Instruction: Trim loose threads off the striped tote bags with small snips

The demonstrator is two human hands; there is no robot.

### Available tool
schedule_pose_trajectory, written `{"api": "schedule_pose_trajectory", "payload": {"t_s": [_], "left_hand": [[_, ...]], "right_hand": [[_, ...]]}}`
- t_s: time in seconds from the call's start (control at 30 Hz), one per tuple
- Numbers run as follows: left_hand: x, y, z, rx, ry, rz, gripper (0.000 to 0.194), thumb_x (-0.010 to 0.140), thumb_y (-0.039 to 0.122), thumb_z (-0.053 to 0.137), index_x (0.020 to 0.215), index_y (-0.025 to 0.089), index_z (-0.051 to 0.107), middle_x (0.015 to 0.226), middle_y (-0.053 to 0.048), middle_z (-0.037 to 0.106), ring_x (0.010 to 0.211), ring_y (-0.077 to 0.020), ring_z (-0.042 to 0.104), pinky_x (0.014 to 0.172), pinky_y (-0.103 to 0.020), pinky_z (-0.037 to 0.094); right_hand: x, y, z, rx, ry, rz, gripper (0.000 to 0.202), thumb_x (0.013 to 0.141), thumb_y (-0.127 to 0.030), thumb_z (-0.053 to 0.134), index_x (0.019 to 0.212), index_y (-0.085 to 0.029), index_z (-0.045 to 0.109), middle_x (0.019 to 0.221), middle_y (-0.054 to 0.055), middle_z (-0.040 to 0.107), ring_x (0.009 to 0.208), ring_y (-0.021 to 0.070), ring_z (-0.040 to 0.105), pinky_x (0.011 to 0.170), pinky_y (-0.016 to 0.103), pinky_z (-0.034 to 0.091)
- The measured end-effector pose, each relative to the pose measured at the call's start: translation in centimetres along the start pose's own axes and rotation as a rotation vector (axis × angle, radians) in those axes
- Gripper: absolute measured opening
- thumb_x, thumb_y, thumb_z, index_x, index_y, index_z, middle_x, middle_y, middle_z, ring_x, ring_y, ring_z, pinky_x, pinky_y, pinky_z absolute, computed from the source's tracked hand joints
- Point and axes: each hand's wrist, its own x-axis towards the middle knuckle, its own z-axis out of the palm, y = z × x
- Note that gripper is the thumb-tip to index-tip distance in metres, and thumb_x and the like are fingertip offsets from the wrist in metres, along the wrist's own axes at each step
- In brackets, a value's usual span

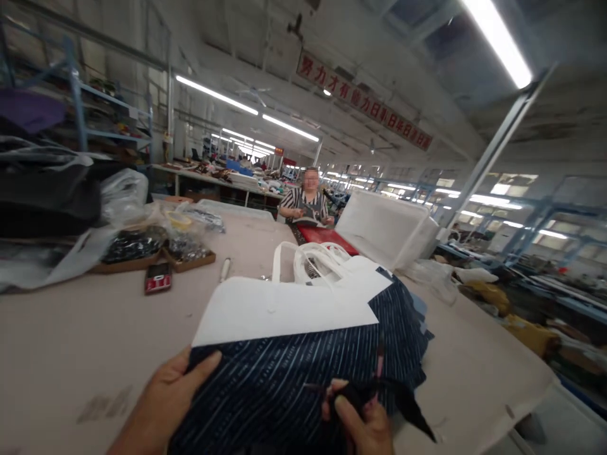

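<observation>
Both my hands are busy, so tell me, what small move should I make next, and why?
I'd probably move your right hand, with its blurred dark item, clear of the navy patterned tote bag: they hide part of it from view, and your left hand has its left edge pinched.

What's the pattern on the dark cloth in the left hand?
The cloth is dark blue with broken, pale slanting lines, seen best in the head view.
</observation>
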Motion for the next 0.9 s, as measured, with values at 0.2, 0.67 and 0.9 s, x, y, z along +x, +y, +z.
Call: {"api": "schedule_pose_trajectory", "payload": {"t_s": [0.2,0.67,0.9], "left_hand": [[-6.4,4.8,-12.6,0.036,0.244,-0.120,0.042,0.047,0.006,0.087,0.084,0.021,0.073,0.080,-0.008,0.078,0.064,-0.0267,0.073,0.056,-0.029,0.060],[-12.4,-1.6,-10.0,-0.363,0.536,-0.305,0.047,0.068,0.014,0.081,0.112,0.022,0.070,0.101,-0.009,0.077,0.090,-0.0300,0.074,0.087,-0.049,0.060],[-8.7,-1.8,-5.4,-0.345,0.597,-0.234,0.044,0.075,0.006,0.072,0.116,0.019,0.067,0.104,-0.009,0.076,0.088,-0.0237,0.074,0.080,-0.039,0.063]], "right_hand": [[-1.3,-0.4,5.5,-0.171,-0.241,-0.029,0.033,0.074,-0.047,0.079,0.089,-0.018,0.077,0.073,0.004,0.074,0.073,0.0192,0.068,0.077,0.032,0.051],[-5.3,6.0,11.4,-0.281,-0.369,0.144,0.033,0.079,-0.047,0.073,0.094,-0.018,0.078,0.066,0.003,0.073,0.065,0.0176,0.067,0.066,0.030,0.054],[-5.9,5.3,11.3,-0.387,-0.433,0.041,0.023,0.084,-0.038,0.068,0.090,-0.018,0.077,0.072,0.004,0.074,0.066,0.0181,0.068,0.067,0.029,0.054]]}}
